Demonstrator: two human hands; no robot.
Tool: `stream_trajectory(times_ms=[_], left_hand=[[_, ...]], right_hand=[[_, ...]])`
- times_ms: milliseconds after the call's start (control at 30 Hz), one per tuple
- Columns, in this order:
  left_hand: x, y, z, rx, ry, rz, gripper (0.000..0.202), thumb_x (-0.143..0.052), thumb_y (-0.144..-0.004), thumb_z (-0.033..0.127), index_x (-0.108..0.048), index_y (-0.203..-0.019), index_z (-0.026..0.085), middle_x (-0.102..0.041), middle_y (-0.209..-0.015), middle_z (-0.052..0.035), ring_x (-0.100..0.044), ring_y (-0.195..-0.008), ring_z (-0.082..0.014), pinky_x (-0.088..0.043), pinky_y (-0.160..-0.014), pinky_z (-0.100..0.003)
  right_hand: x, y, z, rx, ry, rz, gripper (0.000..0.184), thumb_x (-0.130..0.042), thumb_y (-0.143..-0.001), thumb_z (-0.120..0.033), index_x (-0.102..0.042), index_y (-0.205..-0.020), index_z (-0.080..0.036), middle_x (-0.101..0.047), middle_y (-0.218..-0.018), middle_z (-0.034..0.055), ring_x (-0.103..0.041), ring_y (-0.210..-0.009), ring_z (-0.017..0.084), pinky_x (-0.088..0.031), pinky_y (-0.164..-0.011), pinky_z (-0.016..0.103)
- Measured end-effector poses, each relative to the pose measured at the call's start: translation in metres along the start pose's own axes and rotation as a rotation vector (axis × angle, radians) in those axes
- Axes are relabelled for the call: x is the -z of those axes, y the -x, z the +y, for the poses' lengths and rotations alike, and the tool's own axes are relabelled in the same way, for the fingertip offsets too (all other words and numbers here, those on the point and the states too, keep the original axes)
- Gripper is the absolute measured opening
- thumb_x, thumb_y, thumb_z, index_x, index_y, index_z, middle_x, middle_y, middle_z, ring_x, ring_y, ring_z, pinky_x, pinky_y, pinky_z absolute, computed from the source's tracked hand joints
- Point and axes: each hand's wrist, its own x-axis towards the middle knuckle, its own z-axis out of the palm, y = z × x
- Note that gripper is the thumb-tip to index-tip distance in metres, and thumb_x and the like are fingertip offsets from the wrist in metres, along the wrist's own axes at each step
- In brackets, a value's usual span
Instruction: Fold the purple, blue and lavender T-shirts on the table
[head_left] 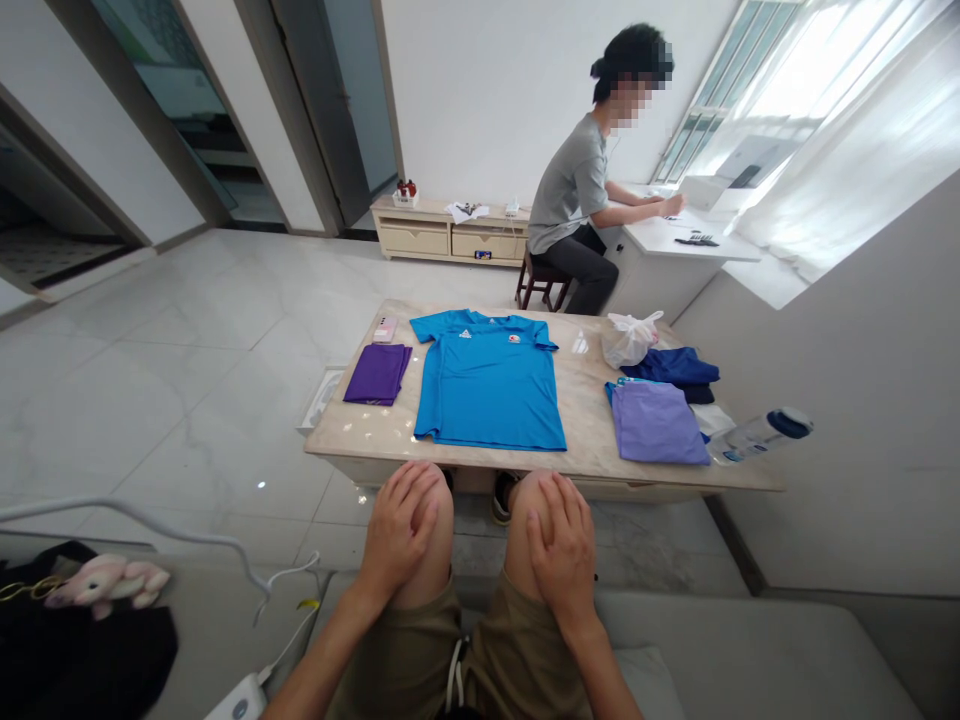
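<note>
A bright blue short-sleeved sports T-shirt (487,385) with a white chest logo is laid flat, front up and sleeves spread, on a stone-topped worktop (589,425), and is the garment nearest to the hands. It is judged to be light, soft and limp, a thin synthetic knit likely to slump when lifted and perhaps to slide on the polished surface, so a hold at the shoulders or along the hem would seem best. No contact with it is made: the left hand (397,530) and the right hand (562,550) are rested on the knees, below the near edge of the T-shirt's worktop, with the fingers laid open, slightly apart and clamped on nothing. Left of the T-shirt, a folded purple cloth (377,373) is placed, with a pink-cased phone (384,328) just beyond it. Right of the T-shirt, a lavender garment (656,422) is laid beside folded navy clothing (675,367), and a white plastic bag (628,338) is set nearby. Farther right, a bottle with a blue cap (765,435) is seen lying at the corner. Well beyond the T-shirt, a seated person (574,185) is turned towards a white desk (675,245)
</note>
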Motion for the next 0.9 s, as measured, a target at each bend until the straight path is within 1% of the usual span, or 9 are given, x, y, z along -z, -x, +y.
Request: stream_trajectory(times_ms=[200,467,567,633,667,700,767,833,900], left_hand=[[0.001,-0.002,0.000,-0.023,0.009,0.014,0.040,-0.052,-0.109,0.028,-0.068,-0.146,0.028,-0.069,-0.153,-0.0058,-0.058,-0.148,-0.0283,-0.049,-0.125,-0.051],[0.002,-0.002,0.005,0.001,0.018,0.005,0.039,-0.053,-0.108,0.029,-0.072,-0.143,0.027,-0.070,-0.152,-0.0071,-0.059,-0.146,-0.0299,-0.050,-0.123,-0.053],[0.009,-0.007,0.004,0.010,0.040,-0.064,0.036,-0.055,-0.108,0.034,-0.075,-0.138,0.029,-0.073,-0.147,-0.0064,-0.063,-0.142,-0.0313,-0.053,-0.120,-0.054],[0.009,-0.022,-0.005,0.055,0.103,-0.142,0.032,-0.053,-0.110,0.038,-0.078,-0.130,0.032,-0.077,-0.139,-0.0046,-0.069,-0.132,-0.0289,-0.057,-0.115,-0.050],[0.005,-0.035,-0.013,0.088,0.147,-0.179,0.033,-0.051,-0.111,0.039,-0.079,-0.126,0.032,-0.079,-0.134,-0.0040,-0.072,-0.127,-0.0268,-0.059,-0.112,-0.046],[-0.003,-0.051,-0.023,0.120,0.188,-0.206,0.035,-0.048,-0.113,0.041,-0.080,-0.123,0.031,-0.080,-0.131,-0.0039,-0.074,-0.123,-0.0250,-0.060,-0.110,-0.043],[-0.030,-0.092,-0.049,0.151,0.214,-0.240,0.041,-0.043,-0.114,0.044,-0.079,-0.127,0.029,-0.080,-0.133,-0.0060,-0.075,-0.123,-0.0242,-0.061,-0.109,-0.041],[-0.070,-0.136,-0.080,0.129,0.142,-0.276,0.046,-0.045,-0.112,0.046,-0.074,-0.139,0.023,-0.075,-0.145,-0.0113,-0.071,-0.134,-0.0287,-0.058,-0.117,-0.047],[-0.116,-0.172,-0.112,0.101,0.018,-0.334,0.054,-0.051,-0.109,0.045,-0.067,-0.150,0.015,-0.063,-0.160,-0.0179,-0.059,-0.150,-0.0364,-0.049,-0.126,-0.057]], right_hand=[[0.001,0.000,-0.001,-0.008,-0.004,-0.008,0.047,-0.050,-0.112,-0.033,-0.057,-0.157,-0.023,-0.058,-0.162,0.0122,-0.049,-0.150,0.033,-0.044,-0.123,0.058],[0.002,-0.001,-0.002,-0.040,-0.050,-0.027,0.046,-0.051,-0.111,-0.035,-0.061,-0.155,-0.024,-0.058,-0.161,0.0122,-0.051,-0.148,0.034,-0.045,-0.123,0.061],[0.006,0.000,-0.001,-0.081,-0.134,-0.055,0.045,-0.056,-0.109,-0.040,-0.066,-0.151,-0.026,-0.061,-0.158,0.0120,-0.054,-0.146,0.035,-0.046,-0.122,0.062],[0.007,-0.006,0.006,-0.150,-0.266,-0.118,0.043,-0.056,-0.109,-0.043,-0.069,-0.147,-0.027,-0.064,-0.155,0.0117,-0.059,-0.142,0.033,-0.051,-0.120,0.057],[0.004,-0.012,0.014,-0.200,-0.340,-0.158,0.043,-0.055,-0.110,-0.044,-0.070,-0.146,-0.027,-0.067,-0.152,0.0116,-0.063,-0.139,0.031,-0.054,-0.118,0.053],[-0.001,-0.022,0.023,-0.252,-0.403,-0.194,0.043,-0.053,-0.111,-0.045,-0.071,-0.146,-0.027,-0.069,-0.149,0.0119,-0.066,-0.136,0.030,-0.057,-0.115,0.049],[-0.023,-0.049,0.050,-0.321,-0.453,-0.231,0.045,-0.050,-0.112,-0.048,-0.072,-0.144,-0.024,-0.072,-0.144,0.0130,-0.070,-0.131,0.029,-0.060,-0.111,0.045],[-0.057,-0.085,0.085,-0.304,-0.386,-0.240,0.051,-0.050,-0.111,-0.053,-0.071,-0.145,-0.022,-0.072,-0.145,0.0149,-0.069,-0.133,0.031,-0.058,-0.114,0.049],[-0.100,-0.118,0.122,-0.231,-0.245,-0.272,0.061,-0.048,-0.109,-0.057,-0.068,-0.150,-0.018,-0.065,-0.155,0.0175,-0.062,-0.144,0.035,-0.052,-0.121,0.056]])
